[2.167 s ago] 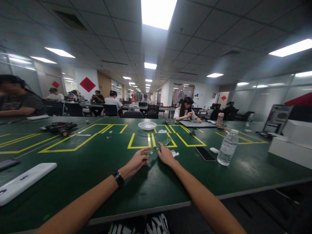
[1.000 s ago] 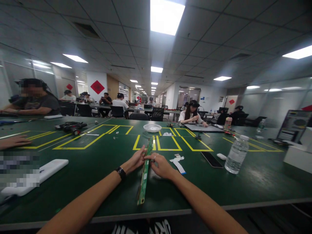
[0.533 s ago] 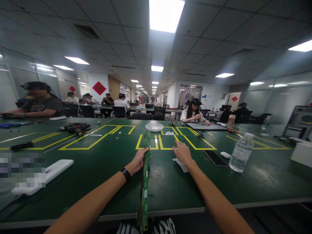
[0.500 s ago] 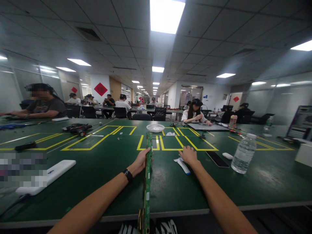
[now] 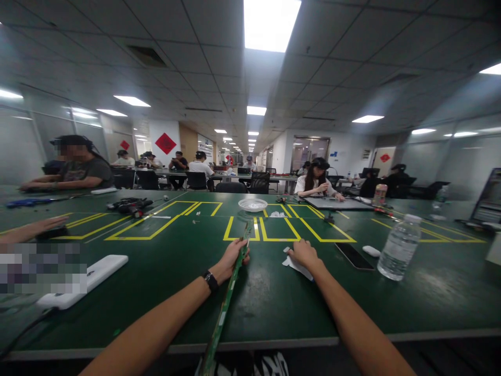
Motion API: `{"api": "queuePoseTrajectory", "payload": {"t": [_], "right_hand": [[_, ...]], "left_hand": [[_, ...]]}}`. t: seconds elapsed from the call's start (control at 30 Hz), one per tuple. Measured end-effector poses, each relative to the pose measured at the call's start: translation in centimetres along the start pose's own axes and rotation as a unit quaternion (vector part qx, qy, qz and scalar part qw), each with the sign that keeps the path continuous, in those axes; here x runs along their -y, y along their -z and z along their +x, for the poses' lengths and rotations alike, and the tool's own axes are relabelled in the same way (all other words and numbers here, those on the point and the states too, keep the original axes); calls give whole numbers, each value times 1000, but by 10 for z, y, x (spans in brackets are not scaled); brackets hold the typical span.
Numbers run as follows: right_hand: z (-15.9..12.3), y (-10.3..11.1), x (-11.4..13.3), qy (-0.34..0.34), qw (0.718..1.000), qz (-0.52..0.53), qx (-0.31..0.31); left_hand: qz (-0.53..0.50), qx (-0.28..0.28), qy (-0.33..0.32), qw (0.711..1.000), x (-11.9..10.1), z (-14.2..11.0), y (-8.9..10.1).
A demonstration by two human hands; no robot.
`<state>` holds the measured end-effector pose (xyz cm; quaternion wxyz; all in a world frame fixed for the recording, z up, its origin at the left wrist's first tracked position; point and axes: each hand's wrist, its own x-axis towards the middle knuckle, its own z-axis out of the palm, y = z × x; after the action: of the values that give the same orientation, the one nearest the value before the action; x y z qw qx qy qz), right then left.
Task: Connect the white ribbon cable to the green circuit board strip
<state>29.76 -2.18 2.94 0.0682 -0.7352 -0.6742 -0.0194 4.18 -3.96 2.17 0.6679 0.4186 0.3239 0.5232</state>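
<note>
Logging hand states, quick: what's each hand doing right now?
Left hand: closed around the green circuit board.
Right hand: at the white strips; grip can't be told.

A hand could pass over the bare tabletop [image 5: 282, 308] at lower centre, between the long green circuit board [image 5: 224, 314], which the left hand [image 5: 230, 259] holds, and the right forearm [image 5: 354, 316]; higher up, the right hand [image 5: 306, 254] at the white strips [image 5: 298, 268] narrows that gap. Right of centre, the black phone [image 5: 354, 256], white case [image 5: 371, 251] and water bottle [image 5: 400, 249] block the way, while at lower left the white device [image 5: 102, 272] and its black cable [image 5: 30, 327] leave room before the left forearm [image 5: 158, 321].
</note>
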Motion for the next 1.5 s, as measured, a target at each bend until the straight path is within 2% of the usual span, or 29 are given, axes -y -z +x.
{"api": "queuePoseTrajectory", "payload": {"t": [0.27, 0.37, 0.47, 0.57, 0.67, 0.73, 1.0, 1.27, 1.5], "right_hand": [[-1, 3, 2, 65, 994, 81, -20], [-3, 6, 12, 112, 979, 166, -39], [-7, 5, 26, 172, 932, 317, -31], [-11, 1, 41, 215, 874, 432, 55], [-14, -4, 52, 252, 819, 500, 127], [-16, -5, 56, 256, 804, 520, 135], [-28, 5, 65, 184, 803, 558, 99], [-25, -1, 64, 181, 807, 552, 101], [-29, 0, 67, 200, 785, 572, 125]], "left_hand": [[11, -1, -4, 1000, 3, -4, -4], [19, -5, -5, 1000, 1, -7, -7], [29, 9, 4, 1000, 0, -10, -10], [36, 27, 6, 999, 0, -14, -14], [46, 37, 4, 998, 2, -16, -18], [55, 38, 5, 998, 3, -17, -19], [91, 43, -1, 995, 7, -19, -15], [96, 39, -22, 994, 10, -16, -12], [100, 39, -23, 994, 9, -17, -12]]}}
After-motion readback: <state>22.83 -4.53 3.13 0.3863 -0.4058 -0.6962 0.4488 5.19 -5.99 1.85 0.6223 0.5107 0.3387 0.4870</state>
